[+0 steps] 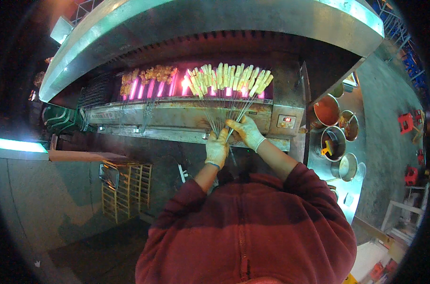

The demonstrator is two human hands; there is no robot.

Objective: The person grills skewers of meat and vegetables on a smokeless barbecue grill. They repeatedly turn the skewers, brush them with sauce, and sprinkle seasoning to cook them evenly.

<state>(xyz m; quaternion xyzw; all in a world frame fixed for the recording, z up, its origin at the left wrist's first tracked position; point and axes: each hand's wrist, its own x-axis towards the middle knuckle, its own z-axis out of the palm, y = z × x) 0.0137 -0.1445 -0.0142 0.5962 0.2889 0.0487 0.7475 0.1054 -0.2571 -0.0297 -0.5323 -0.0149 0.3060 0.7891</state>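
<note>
A fan of pale, bar-shaped food pieces on metal skewers lies over the glowing pink heating tubes of a long grill. My left hand, in a pale glove, is closed round the bunched lower ends of these skewers. My right hand, also gloved, grips the skewers just above and to the right of it, thumb across the rods. Browned skewered food lies farther left on the grill, beside dark empty-looking grating at its end.
A steel hood overhangs the grill. At right, a steel counter holds several pots of sauces with utensils, beside the grill's control box. Red stools stand farther right. A yellow rack is below left.
</note>
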